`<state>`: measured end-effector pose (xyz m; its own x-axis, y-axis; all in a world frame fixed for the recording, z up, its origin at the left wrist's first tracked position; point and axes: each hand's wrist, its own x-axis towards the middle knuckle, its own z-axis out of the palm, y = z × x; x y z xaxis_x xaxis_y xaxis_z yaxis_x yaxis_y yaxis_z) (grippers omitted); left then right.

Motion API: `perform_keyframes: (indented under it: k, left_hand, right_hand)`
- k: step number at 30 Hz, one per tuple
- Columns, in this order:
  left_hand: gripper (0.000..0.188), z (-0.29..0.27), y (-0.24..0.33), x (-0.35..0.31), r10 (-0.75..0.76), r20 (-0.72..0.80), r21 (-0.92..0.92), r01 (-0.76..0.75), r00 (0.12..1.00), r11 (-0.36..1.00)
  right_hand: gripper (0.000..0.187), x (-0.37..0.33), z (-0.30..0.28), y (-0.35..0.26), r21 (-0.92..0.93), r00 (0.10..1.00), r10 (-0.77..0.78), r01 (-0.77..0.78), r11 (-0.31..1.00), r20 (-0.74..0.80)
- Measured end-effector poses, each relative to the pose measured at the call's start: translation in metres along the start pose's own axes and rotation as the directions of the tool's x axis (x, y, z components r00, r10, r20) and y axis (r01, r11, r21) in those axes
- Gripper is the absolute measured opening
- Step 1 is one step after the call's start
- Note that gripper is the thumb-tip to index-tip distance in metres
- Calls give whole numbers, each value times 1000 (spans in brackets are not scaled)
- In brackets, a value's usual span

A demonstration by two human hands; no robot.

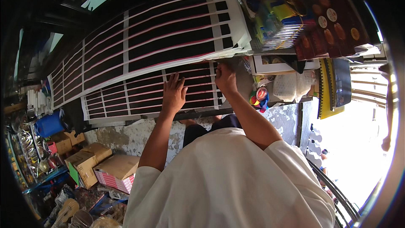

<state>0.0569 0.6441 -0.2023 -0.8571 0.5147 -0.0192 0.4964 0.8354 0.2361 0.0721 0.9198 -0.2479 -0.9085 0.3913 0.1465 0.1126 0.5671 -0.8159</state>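
A long lower sheet (145, 96), printed with black bands and thin white and pinkish lines, lies before me on the work surface. My left hand (174, 94) rests on it near its middle, fingers spread and nothing held. By the sheet's right end, my right hand (225, 79) is closed, its fingertips bent down at the margin. Whatever those fingers pinch is too small to make out. Just beyond both hands, a stack of similar printed sheets (168, 27) with white margins overlaps the far edge of the lower one.
To the right are packed plastic goods (274, 23), dark red printed packets (327, 25), a tape roll (261, 93) and a yellow spiral notebook (327, 88). Cardboard boxes (86, 162) and a blue container (48, 124) stand at left. A metal railing (333, 190) runs at lower right.
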Motion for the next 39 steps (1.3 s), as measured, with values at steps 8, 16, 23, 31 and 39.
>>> perform_keyframes:
  k: [8, 16, 23, 31, 39]
  left_hand:
    - [45, 9, 37, 27, 140, -55, -46, -143, 989, 989]
    - [35, 19, 78, 69, 176, -114, -215, -198, 978, 956]
    - [25, 20, 83, 91, 89, -141, -284, -126, 986, 951]
    - [13, 24, 86, 102, 179, -236, -253, -238, 955, 938]
    - [14, 21, 89, 115, 229, -235, -213, -280, 945, 936]
  right_hand:
    - [24, 5, -1, 4, -13, 998, -56, 56, 998, -6]
    - [28, 5, 2, 7, -25, 999, 15, -14, 1000, 29]
    - [36, 5, -1, 7, 41, 999, -16, 14, 999, 38]
    - [32, 9, 1, 7, 48, 998, 35, -37, 998, 53]
    - [34, 9, -6, 0, 77, 1000, -1, -2, 997, 31]
